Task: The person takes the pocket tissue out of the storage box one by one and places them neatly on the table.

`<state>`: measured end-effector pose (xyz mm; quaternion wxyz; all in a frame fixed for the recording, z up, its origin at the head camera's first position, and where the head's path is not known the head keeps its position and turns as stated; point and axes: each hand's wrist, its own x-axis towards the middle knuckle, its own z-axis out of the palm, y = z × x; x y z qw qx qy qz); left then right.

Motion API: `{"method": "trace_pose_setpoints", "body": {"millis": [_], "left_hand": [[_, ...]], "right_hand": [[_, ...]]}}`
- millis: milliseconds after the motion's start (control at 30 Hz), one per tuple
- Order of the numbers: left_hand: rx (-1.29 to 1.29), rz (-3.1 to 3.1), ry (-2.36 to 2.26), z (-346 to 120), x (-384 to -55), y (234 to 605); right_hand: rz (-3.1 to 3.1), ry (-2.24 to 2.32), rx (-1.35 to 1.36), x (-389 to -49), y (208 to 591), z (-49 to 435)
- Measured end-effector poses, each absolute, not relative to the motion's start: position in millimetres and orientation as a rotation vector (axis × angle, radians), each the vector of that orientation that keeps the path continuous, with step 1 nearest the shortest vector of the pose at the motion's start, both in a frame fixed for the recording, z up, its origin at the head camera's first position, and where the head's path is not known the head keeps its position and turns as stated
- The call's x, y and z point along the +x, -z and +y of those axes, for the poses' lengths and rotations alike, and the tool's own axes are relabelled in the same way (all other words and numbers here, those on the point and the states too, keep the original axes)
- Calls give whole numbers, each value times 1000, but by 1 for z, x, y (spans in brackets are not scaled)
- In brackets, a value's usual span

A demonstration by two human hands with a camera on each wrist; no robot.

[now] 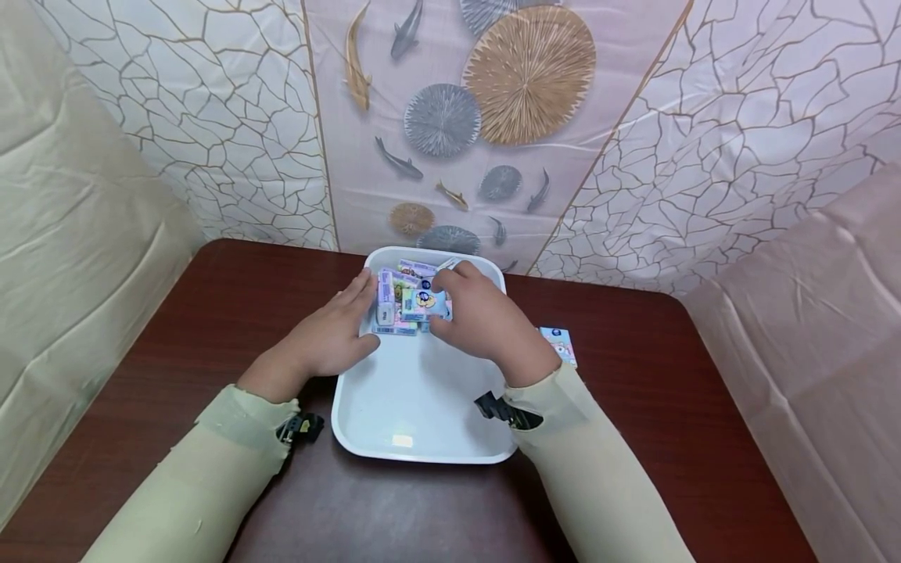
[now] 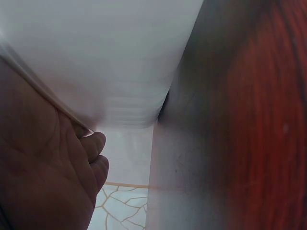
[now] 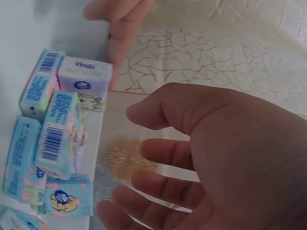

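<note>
Small packs of tissues point(image 3: 60, 134) lie heaped at the far end of a white tray point(image 1: 429, 407), mostly light blue and purple with cartoon prints. A purple pack marked Vinda point(image 3: 85, 69) lies at the heap's left side. On the tray's left rim rests my left hand point(image 1: 329, 335), its fingers stretched along the edge. Over the heap's right part is my right hand point(image 1: 484, 319), beside a light blue pack point(image 1: 417, 303). The right wrist view shows its fingers point(image 3: 165, 152) loosely bent and parted from the thumb, with nothing between them.
Another tissue pack point(image 1: 559, 344) lies on the dark red-brown table point(image 1: 633, 438), right of the tray and partly behind my right forearm. A patterned cloth point(image 1: 493, 180) hangs behind the table, and pale cloth point(image 1: 77, 203) hangs at both sides.
</note>
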<state>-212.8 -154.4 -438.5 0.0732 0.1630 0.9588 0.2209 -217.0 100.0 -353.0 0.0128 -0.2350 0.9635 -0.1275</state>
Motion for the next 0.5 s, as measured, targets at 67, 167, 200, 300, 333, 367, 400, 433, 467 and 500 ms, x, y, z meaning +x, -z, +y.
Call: {"method": "trace_pose_setpoints", "body": {"millis": [67, 167, 200, 300, 333, 367, 400, 433, 467, 500], "left_hand": [[490, 2880, -665, -155, -213, 439], [486, 2880, -671, -155, -214, 439], [491, 2878, -671, -155, -214, 439], [495, 2872, -680, -156, -214, 439], [496, 2870, -682, -156, -214, 439], [498, 2869, -685, -156, -214, 440], [501, 2869, -683, -156, -214, 440], [497, 2870, -687, -156, -215, 440], [501, 2870, -687, -156, -215, 441], [504, 2872, -686, -156, -215, 441]], "right_hand": [[2999, 379, -727, -221, 355, 98], [2989, 375, -710, -227, 358, 93], [2986, 370, -702, -229, 360, 91], [2975, 358, -664, -235, 366, 86], [2977, 349, -652, -238, 368, 84], [2981, 336, -641, -240, 370, 82], [2985, 321, -627, -241, 372, 81], [2991, 308, -611, -243, 373, 80], [2996, 292, -599, -244, 375, 78], [3002, 280, -586, -245, 376, 77]]}}
